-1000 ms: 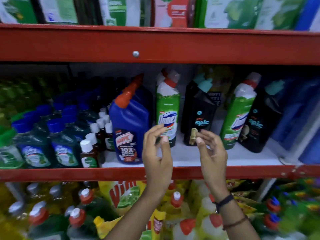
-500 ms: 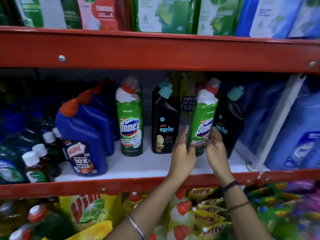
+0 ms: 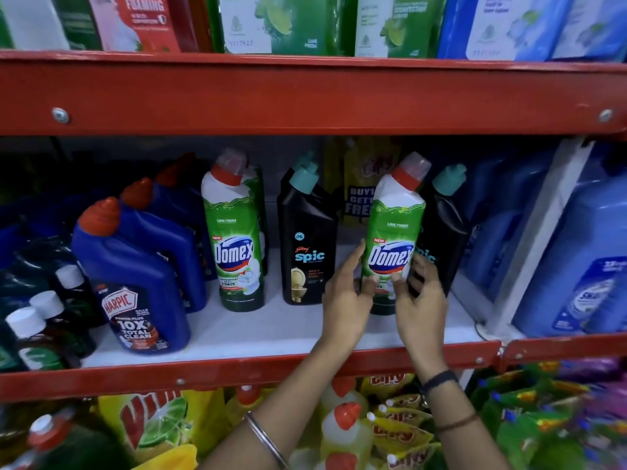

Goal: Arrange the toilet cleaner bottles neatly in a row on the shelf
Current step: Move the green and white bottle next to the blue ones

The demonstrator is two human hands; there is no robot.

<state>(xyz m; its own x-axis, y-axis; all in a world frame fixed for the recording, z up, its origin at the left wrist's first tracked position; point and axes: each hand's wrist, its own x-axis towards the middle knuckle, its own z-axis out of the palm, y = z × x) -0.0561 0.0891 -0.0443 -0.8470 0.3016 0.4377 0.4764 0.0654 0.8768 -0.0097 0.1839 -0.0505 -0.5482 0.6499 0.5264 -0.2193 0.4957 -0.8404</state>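
Observation:
On the white middle shelf [image 3: 271,330] a green Domex bottle [image 3: 393,232] with a red cap stands tilted slightly left. My left hand [image 3: 346,300] grips its lower left side and my right hand [image 3: 419,300] its lower right side. Close behind it on the right leans a black Spic bottle [image 3: 444,225]. Another black Spic bottle [image 3: 307,245] and a second Domex bottle [image 3: 234,242] stand upright further left. Blue Harpic bottles [image 3: 135,276] line up at the left, one behind the other.
A red beam [image 3: 305,96] runs close above the bottle caps. Large blue detergent bottles [image 3: 583,266] stand beyond a white divider [image 3: 536,239] at the right. Small white-capped bottles [image 3: 37,337] crowd the left. Yellow pouches and bottles [image 3: 342,429] fill the shelf below.
Both hands moved from near the left Domex and Spic bottles to the right Domex bottle and closed around its lower part. My head turned right, so the view shifted.

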